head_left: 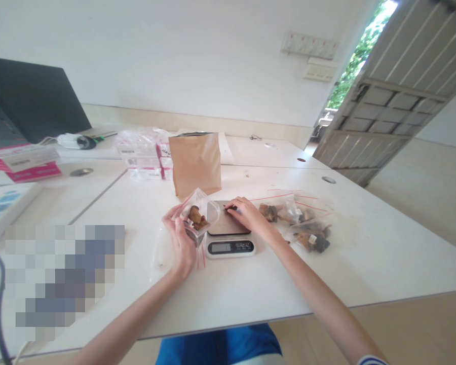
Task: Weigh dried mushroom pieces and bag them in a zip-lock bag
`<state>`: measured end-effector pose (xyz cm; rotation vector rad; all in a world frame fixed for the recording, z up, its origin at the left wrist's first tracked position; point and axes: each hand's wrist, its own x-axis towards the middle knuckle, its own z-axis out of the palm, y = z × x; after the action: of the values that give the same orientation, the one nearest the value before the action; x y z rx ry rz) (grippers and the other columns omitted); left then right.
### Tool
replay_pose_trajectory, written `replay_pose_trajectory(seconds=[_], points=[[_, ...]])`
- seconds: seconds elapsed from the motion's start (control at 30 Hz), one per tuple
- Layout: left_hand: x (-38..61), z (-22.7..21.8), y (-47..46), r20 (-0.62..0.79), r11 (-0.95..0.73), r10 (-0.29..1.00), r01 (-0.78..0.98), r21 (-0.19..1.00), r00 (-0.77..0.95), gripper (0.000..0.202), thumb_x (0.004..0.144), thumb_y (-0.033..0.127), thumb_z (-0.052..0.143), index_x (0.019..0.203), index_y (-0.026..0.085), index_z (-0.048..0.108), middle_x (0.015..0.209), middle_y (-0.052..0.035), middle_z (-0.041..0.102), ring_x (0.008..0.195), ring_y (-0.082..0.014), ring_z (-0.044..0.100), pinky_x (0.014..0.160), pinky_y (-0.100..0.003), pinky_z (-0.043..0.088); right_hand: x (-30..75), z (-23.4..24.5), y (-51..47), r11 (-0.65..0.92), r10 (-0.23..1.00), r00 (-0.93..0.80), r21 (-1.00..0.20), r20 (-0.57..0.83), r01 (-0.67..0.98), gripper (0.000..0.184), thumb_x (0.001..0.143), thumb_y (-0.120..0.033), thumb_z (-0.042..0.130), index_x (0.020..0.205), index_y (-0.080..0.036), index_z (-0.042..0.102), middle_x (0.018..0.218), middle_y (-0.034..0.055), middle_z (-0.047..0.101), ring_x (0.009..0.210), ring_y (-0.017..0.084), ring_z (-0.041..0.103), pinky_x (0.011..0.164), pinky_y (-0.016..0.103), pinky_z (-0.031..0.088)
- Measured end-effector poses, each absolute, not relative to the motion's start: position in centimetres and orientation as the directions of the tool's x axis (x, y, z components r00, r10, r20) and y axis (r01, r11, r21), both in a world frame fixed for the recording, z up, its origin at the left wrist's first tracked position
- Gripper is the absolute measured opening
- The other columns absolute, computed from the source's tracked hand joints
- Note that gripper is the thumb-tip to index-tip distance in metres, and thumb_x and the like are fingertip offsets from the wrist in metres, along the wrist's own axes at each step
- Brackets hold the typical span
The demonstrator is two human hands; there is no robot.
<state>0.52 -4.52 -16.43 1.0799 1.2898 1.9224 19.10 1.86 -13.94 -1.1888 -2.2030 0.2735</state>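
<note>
Behind scale (230,238), brown pouch (196,163).

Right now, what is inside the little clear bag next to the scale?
The clear bag, held open by the left hand, has a few brown dried chunks inside. The fingers cover its bottom, so anything lower is hidden.

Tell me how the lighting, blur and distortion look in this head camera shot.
Head view: even, soft daylight with faint shadows on the white table; the open doorway is overexposed at the top right. Wide-angle warp bows the table edges and door. A pixelated block masks the lower left. The left hand, zip bag, right hand and kitchen scale are reasonably sharp.
</note>
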Motion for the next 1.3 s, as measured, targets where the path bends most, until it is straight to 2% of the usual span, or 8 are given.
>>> replay_pose_trajectory(seconds=[0.13,0.23,0.33,0.6,0.8,0.93,1.1,1.3], points=[[0.6,-16.4,-4.5,0.273,-0.364,0.809,-0.079,0.928,-0.521,0.037,0.088,0.058,0.04,0.107,0.027,0.049,0.11,-0.0025,0.053,0.099,-0.0162,0.055,0.084,-0.031,0.046,18.3,-12.6,0.9,0.527,0.839,-0.272,-0.578,0.471,0.623,0.01,0.088,-0.019,0.056,0.092,-0.017,0.064,0.094,0.0076,0.069,0.083,0.016,0.064,0.074,0.03,0.05],[0.7,-16.2,-4.5,0.26,-0.366,0.819,-0.118,0.923,-0.512,0.036,0.088,0.058,0.041,0.105,0.028,0.048,0.11,-0.0021,0.053,0.098,-0.0161,0.056,0.082,-0.031,0.047,16.9,-10.5,-0.5,0.525,0.84,-0.092,-0.758,0.535,0.387,0.014,0.087,-0.03,0.058,0.092,-0.018,0.064,0.092,0.0048,0.07,0.078,0.013,0.064,0.072,0.027,0.05],[0.8,-16.1,-4.5,0.252,-0.367,0.828,-0.144,0.919,-0.502,0.035,0.087,0.058,0.042,0.106,0.029,0.046,0.112,-0.0017,0.052,0.096,-0.0157,0.056,0.079,-0.03,0.048,15.3,-8.3,-1.7,0.57,0.817,-0.037,-0.795,0.576,0.206,0.018,0.085,-0.034,0.06,0.096,-0.02,0.06,0.092,0.0032,0.068,0.079,0.013,0.063,0.073,0.026,0.05],[0.7,-15.7,-5.0,0.301,-0.382,0.806,-0.059,0.922,-0.509,0.034,0.091,0.052,0.038,0.107,0.025,0.05,0.112,-0.0039,0.052,0.098,-0.0143,0.056,0.081,-0.027,0.047,13.2,-7.6,-3.0,0.706,0.704,-0.314,-0.578,0.637,0.409,0.012,0.089,-0.031,0.056,0.094,-0.022,0.06,0.092,0.003,0.064,0.093,0.016,0.058,0.088,0.031,0.044],[0.6,-14.3,-5.3,0.168,-0.323,0.818,-0.198,0.926,-0.55,0.029,0.09,0.049,0.041,0.104,0.023,0.046,0.089,0.0008,0.056,0.059,-0.0079,0.051,0.052,-0.019,0.04,13.7,-9.7,-6.6,0.454,0.882,-0.077,-0.794,0.465,0.405,0.023,0.093,-0.04,0.045,0.103,-0.022,0.055,0.107,0.0069,0.06,0.093,0.017,0.057,0.079,0.03,0.049],[1.2,-13.6,-6.0,0.145,-0.347,0.837,-0.306,0.886,-0.528,0.033,0.088,0.051,0.045,0.106,0.024,0.045,0.102,-0.0025,0.06,0.08,-0.0124,0.061,0.067,-0.023,0.048,12.9,-10.8,-9.6,0.275,0.961,-0.081,-0.892,0.264,0.358,0.039,0.085,-0.046,0.055,0.114,-0.022,0.047,0.12,0.0089,0.055,0.102,0.02,0.056,0.088,0.036,0.049],[3.2,-12.3,-9.3,0.118,-0.277,0.925,-0.431,0.859,-0.36,0.052,0.089,0.058,0.039,0.13,0.026,0.042,0.119,-0.0069,0.061,0.103,-0.0181,0.062,0.089,-0.032,0.049,11.6,-10.7,-11.0,0.381,0.92,-0.041,-0.863,0.39,0.332,0.035,0.082,-0.037,0.062,0.112,-0.022,0.05,0.115,0.0077,0.06,0.106,0.021,0.058,0.093,0.037,0.047],[2.7,-12.7,-11.8,0.255,-0.379,0.864,-0.226,0.897,-0.434,0.051,0.088,0.05,0.049,0.136,0.033,0.041,0.154,0.0016,0.031,0.142,-0.016,0.025,0.115,-0.028,0.021,14.4,-9.9,-10.6,0.395,0.9,0.08,-0.879,0.428,0.267,0.021,0.092,-0.036,0.05,0.091,-0.02,0.062,0.089,0.0041,0.069,0.089,0.017,0.065,0.078,0.027,0.049]])
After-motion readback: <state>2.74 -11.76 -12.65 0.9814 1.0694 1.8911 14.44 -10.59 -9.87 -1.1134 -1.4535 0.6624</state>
